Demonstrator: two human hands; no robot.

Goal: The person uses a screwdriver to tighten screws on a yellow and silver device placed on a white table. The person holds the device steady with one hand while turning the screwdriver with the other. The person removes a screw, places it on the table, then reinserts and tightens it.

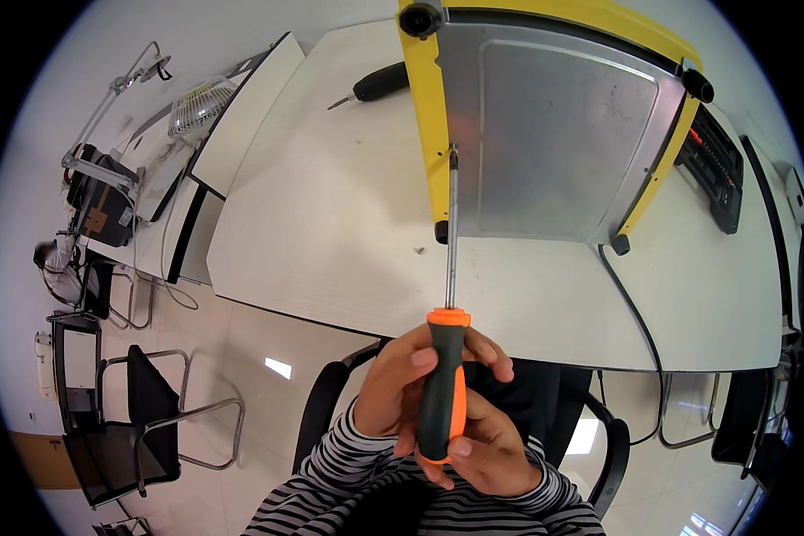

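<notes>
A long screwdriver [442,384] with a black and orange handle is held upright in front of me, its shaft pointing away. My left hand [391,382] wraps around the upper part of the handle, thumb along its side. Lower down, my right hand [496,451] grips the butt end between thumb and fingers. The tip meets the left edge of a grey metal panel [558,134], near a screw spot beside the yellow frame [429,116]. This panel is the underside of a boxy appliance tilted up on the table, with black feet at its corners.
Behind the appliance's left side lies a black-handled power screwdriver [380,84] on the white table [313,196]. A black tool case [715,170] stands at the right. A black cable [639,313] hangs over the front edge. Chairs [152,420] and a desk lamp [107,98] are at the left.
</notes>
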